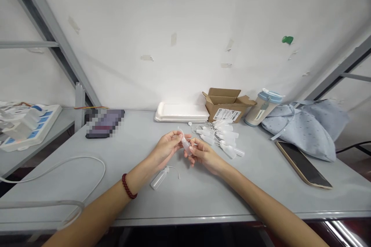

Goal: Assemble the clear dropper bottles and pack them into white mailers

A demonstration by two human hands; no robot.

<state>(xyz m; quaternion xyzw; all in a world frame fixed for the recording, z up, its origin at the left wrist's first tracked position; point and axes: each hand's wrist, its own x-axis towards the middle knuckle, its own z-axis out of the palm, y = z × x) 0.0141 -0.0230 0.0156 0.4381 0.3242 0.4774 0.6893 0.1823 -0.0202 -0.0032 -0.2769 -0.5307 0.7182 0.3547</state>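
A small translucent plastic bottle [186,145] with a thin pale tube or cord at its top is held over the table between both hands. My left hand [168,147] pinches its upper end, and my right hand [202,153] grips the lower end. Below my left hand a similar clear bottle [159,178] lies on the table, a thin cord trailing from its cap. Several more such bottles [227,139] lie in a pile just beyond my right hand. A tiny white cap-like piece [189,123] sits left of that pile.
Along the wall stand a stack of white trays [182,112], an open cardboard box [227,106] and a tumbler [263,108]. A patterned cloth bag [301,127] and a phone [304,164] lie right. At left are a dark, partly blurred object [104,123], a white cable [98,161] and a power strip [34,127].
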